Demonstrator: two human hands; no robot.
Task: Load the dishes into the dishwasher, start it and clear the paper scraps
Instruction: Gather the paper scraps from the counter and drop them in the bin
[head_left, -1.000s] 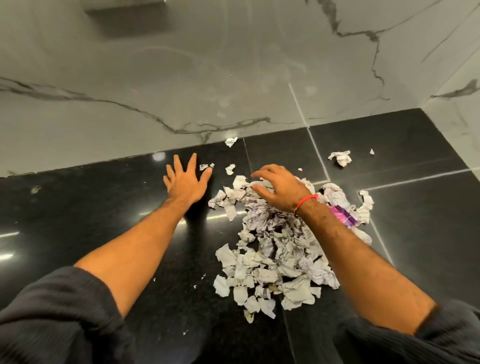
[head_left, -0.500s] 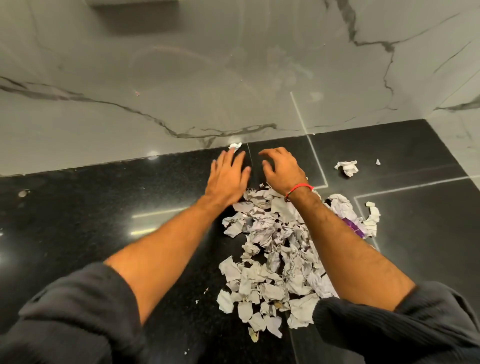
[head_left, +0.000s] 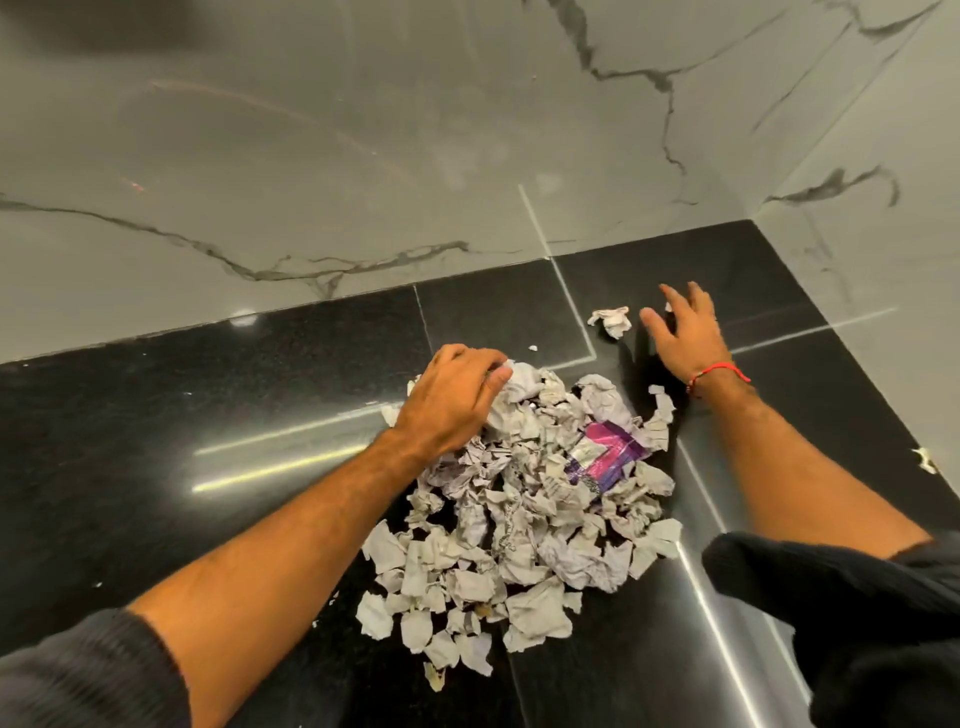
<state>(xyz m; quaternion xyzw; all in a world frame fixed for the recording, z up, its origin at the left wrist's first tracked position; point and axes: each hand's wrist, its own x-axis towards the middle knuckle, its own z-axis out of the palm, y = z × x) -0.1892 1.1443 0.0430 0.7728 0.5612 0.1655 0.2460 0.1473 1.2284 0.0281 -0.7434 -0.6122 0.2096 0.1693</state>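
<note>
Head view: I'm seeing the left hand (head_left: 452, 400) curling over the scraps (head_left: 524, 509), gripping some, while the right hand (head_left: 685, 332) is hovering spread wide beside a stray wad (head_left: 612, 320) near the wall (head_left: 363, 182).

A glossy black stone counter (head_left: 156, 441) meets a grey-veined marble wall (head_left: 363, 156) in a corner.

Glossy black counter (head_left: 130, 441), seemingly marble-veined walls (head_left: 311, 156)
</note>
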